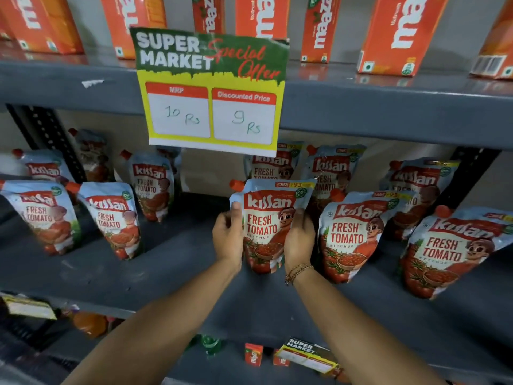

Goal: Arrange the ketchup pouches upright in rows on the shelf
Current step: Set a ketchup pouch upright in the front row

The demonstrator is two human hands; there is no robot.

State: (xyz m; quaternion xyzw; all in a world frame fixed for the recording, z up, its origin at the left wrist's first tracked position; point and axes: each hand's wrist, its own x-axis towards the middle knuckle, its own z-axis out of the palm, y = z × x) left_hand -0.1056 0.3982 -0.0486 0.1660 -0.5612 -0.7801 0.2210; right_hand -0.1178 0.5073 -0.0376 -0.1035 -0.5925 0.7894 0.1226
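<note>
A ketchup pouch with a red cap stands upright in the middle of the grey shelf. My left hand grips its left edge and my right hand grips its right side. Several more ketchup pouches stand upright to the right, the nearest pouch touching my right hand's side. Another group of pouches stands at the left, with a bare gap of shelf between it and the held pouch. More pouches stand in a back row.
A yellow and green price sign hangs from the upper shelf edge over the back row. Orange juice cartons line the upper shelf. A black upright post stands at the left. Small cartons and a bottle sit on the lower shelf.
</note>
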